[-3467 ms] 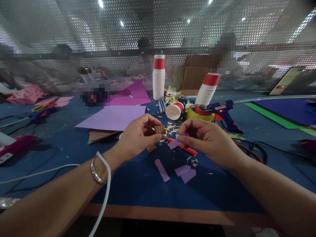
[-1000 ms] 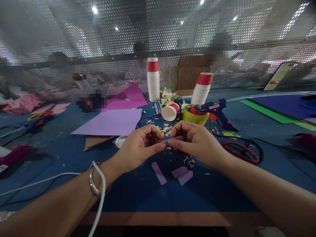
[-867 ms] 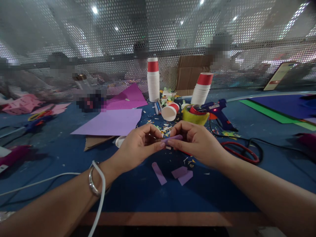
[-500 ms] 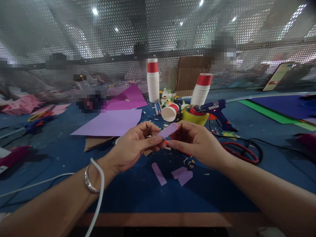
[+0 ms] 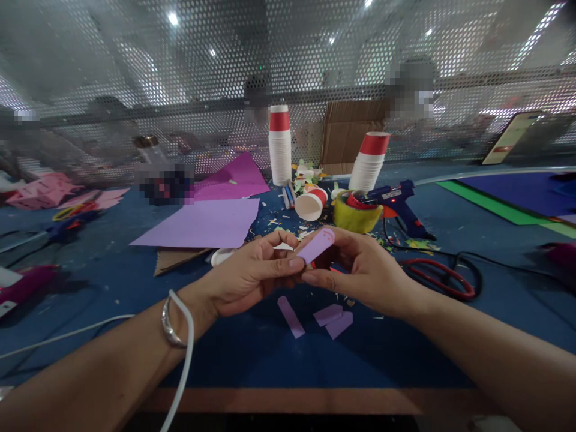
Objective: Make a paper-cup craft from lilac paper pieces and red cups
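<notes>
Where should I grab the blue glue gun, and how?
Take the glue gun by its handle, probably from the right: the handle slants out that way, while the front end sits over the yellow roll. A red light glows, so the tip may be hot.

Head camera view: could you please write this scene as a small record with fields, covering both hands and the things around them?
Left hand: pinches a purple paper strip with red marks near its rounded end
Right hand: close to the left; its grip is partly hidden
Loose purple pieces: three, on the table, two overlapping
Cups: two stacks, one cup on its side
Glue gun: red light lit, nozzle end at the yellow roll
</notes>
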Tool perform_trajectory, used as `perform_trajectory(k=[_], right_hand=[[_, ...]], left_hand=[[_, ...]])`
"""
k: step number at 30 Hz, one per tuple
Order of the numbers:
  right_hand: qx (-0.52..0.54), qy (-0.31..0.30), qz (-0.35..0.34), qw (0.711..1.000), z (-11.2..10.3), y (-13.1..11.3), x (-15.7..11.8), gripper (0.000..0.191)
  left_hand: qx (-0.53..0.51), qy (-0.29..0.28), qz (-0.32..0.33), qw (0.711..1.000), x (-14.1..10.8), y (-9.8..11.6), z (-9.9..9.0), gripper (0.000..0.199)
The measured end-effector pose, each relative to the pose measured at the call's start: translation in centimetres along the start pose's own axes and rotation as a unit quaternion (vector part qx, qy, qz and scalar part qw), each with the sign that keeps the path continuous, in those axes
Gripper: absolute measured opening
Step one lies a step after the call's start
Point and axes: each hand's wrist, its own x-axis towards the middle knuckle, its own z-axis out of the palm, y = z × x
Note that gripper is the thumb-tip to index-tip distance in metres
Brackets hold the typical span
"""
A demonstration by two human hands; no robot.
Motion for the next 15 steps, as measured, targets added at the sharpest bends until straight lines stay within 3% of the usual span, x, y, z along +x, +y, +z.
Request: perform_trajectory(k=[5, 8, 11, 15], right_hand=[[0.024, -0.012, -0.021, 0.999, 0.1, -0.2, 0.0, 0.017], [0.007, -0.014, -0.027, 1.0, 0.1, -0.5, 0.0, 0.016], [-0.06, 0.011, -0.038, 0.997, 0.0, -0.9, -0.1, 0.014], [-0.175, 0.054, -0.027, 0.983, 0.0, -1.5, -0.1, 0.015]], left_hand=[[0.021, -0.01, 0.009, 1.0, 0.0, -0.1, 0.3, 0.03], [0.092, 0.003, 0.075, 0.993, 0.0, 0.0, 0.5, 0.022], [0.174, 0.021, 0.146, 0.974, -0.2, 0.1, 0.7, 0.018], [0.238, 0.041, 0.151, 0.959, -0.6, 0.1, 0.9, 0.021]])
